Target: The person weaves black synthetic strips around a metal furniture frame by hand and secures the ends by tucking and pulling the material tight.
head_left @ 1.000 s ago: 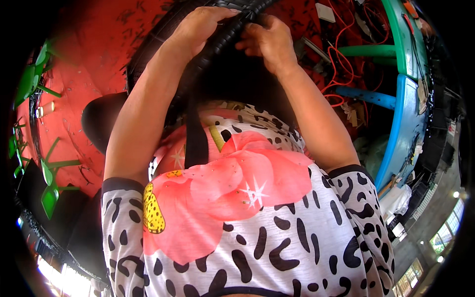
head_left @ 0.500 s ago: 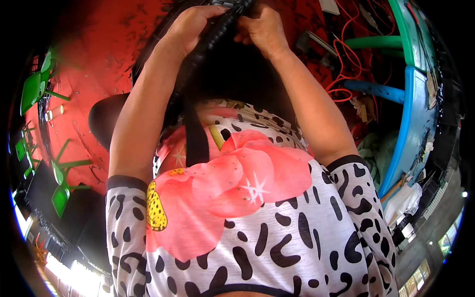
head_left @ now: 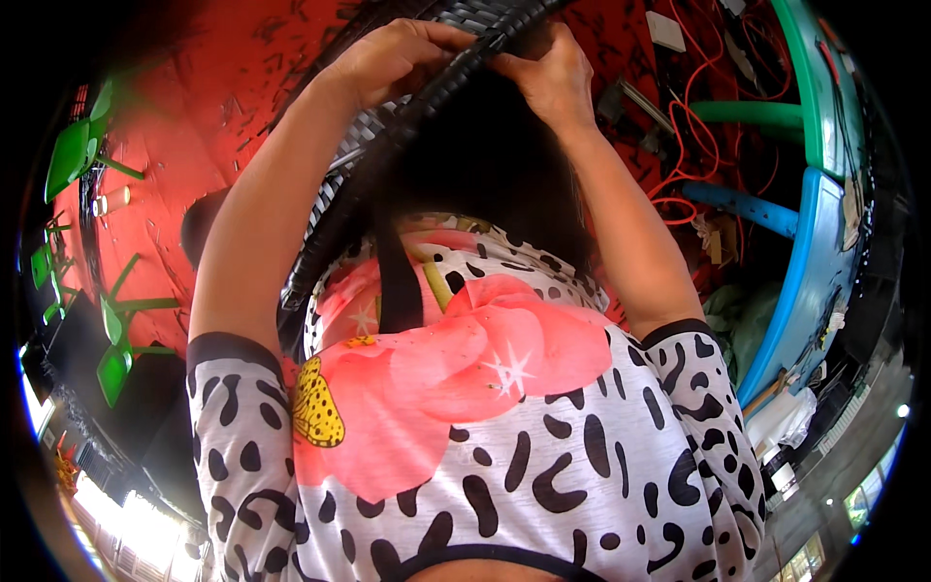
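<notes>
A black woven wicker piece (head_left: 364, 131) with a thick braided edge slants across my lap, from beside my left forearm up to the top of the picture. My left hand (head_left: 398, 63) lies over its left side, fingers bent and closed onto the braided edge. On the other side of that edge is my right hand (head_left: 561, 82), thumb pointing at the weave and fingers curled. The right fingertips are partly hidden behind the edge and in dark shadow, so any loose strand between them cannot be made out.
Green (head_left: 810, 78) and blue (head_left: 800, 252) plastic furniture stands at my right, with small items on top. A red-orange hose (head_left: 693, 126) loops on the red floor (head_left: 218, 58), which is strewn with black scraps. Green plastic chairs (head_left: 73, 155) are far left.
The wicker piece has tilted, and more of its woven face shows beside my left arm. Both hands have shifted to the right and slightly nearer, still at the braided edge.
</notes>
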The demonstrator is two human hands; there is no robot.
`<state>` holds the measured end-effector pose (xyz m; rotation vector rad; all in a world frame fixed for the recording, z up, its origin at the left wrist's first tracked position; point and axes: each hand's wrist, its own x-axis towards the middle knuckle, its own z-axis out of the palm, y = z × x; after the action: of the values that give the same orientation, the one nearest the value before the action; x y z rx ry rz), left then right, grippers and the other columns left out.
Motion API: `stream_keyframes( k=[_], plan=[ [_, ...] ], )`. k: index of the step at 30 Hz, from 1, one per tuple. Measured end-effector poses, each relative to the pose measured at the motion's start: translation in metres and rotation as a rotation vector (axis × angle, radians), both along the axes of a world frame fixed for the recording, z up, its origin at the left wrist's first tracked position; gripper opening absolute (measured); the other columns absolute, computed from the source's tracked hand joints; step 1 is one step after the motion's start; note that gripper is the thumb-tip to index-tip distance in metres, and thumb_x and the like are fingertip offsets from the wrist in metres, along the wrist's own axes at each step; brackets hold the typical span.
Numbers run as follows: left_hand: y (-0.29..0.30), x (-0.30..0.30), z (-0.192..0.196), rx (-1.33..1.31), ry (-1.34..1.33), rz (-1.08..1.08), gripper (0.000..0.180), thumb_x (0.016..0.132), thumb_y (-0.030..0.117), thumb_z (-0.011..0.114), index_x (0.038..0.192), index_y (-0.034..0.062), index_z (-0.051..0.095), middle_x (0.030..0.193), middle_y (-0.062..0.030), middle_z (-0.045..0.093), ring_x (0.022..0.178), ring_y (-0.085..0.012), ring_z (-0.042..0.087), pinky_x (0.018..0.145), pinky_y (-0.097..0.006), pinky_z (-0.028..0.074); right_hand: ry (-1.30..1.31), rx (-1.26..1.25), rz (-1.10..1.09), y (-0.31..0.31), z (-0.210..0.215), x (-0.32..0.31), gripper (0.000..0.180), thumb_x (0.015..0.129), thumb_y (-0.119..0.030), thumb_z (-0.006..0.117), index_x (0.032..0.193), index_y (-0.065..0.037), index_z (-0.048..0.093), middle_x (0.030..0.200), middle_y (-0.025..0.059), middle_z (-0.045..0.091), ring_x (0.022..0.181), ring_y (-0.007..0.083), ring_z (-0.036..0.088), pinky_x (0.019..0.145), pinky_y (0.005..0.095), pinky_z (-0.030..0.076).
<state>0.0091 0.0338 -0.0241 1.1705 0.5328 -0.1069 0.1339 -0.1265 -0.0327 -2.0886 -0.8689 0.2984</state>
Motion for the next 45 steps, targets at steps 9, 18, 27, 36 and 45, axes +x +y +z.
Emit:
stream_keyframes(
  k=[9, 18, 27, 36, 45],
  plan=[
    [0.001, 0.012, -0.003, 0.640, -0.225, -0.249, 0.013, 0.080, 0.000, 0.060, 0.091, 0.0001, 0.068, 0.076, 0.0029, 0.058, 0.068, -0.0046, 0.052, 0.061, -0.022, 0.041, 0.378, 0.227, 0.255, 0.002, -0.011, 0.019, 0.047, 0.068, -0.012, 0.081, 0.109, 0.001, 0.061, 0.097, 0.0064, 0.068, 0.090, 0.0168, 0.063, 0.079, 0.0294, 0.050],
    [-0.002, 0.014, 0.001, 0.662, -0.363, -0.256, 0.006, 0.078, 0.001, 0.058, 0.083, -0.0013, 0.062, 0.072, -0.0031, 0.050, 0.065, -0.0111, 0.052, 0.059, -0.027, 0.040, 0.730, 0.079, 0.351, 0.003, 0.002, 0.033, 0.044, 0.064, -0.006, 0.083, 0.103, 0.001, 0.065, 0.097, 0.0061, 0.068, 0.090, 0.0150, 0.062, 0.084, 0.0285, 0.048],
    [-0.009, 0.009, -0.013, 1.057, -0.643, -0.065, 0.008, 0.078, 0.002, 0.063, 0.085, -0.0002, 0.062, 0.076, -0.0095, 0.056, 0.072, -0.0271, 0.059, 0.066, -0.033, 0.047, 0.498, 0.129, 0.414, 0.001, 0.010, 0.026, 0.044, 0.064, -0.010, 0.084, 0.102, 0.000, 0.065, 0.091, 0.0049, 0.068, 0.083, 0.0124, 0.061, 0.076, 0.0270, 0.049],
    [-0.005, 0.013, -0.008, 0.844, -0.507, -0.190, 0.010, 0.081, 0.005, 0.062, 0.089, -0.0001, 0.065, 0.076, -0.0080, 0.060, 0.072, -0.0180, 0.061, 0.067, -0.031, 0.048, 0.583, 0.018, 0.219, -0.006, 0.012, 0.018, 0.034, 0.068, -0.017, 0.084, 0.091, 0.000, 0.065, 0.071, 0.0013, 0.062, 0.055, 0.0086, 0.051, 0.049, 0.0237, 0.040],
    [0.011, 0.027, -0.005, 0.458, -0.223, -0.370, 0.018, 0.072, 0.010, 0.059, 0.086, 0.0046, 0.068, 0.065, -0.0007, 0.059, 0.057, -0.0082, 0.054, 0.050, -0.022, 0.041, 0.676, -0.012, 0.264, 0.002, 0.017, 0.023, 0.031, 0.066, -0.017, 0.085, 0.085, -0.002, 0.066, 0.067, -0.0004, 0.059, 0.054, 0.0075, 0.049, 0.047, 0.0221, 0.037]
  ],
)
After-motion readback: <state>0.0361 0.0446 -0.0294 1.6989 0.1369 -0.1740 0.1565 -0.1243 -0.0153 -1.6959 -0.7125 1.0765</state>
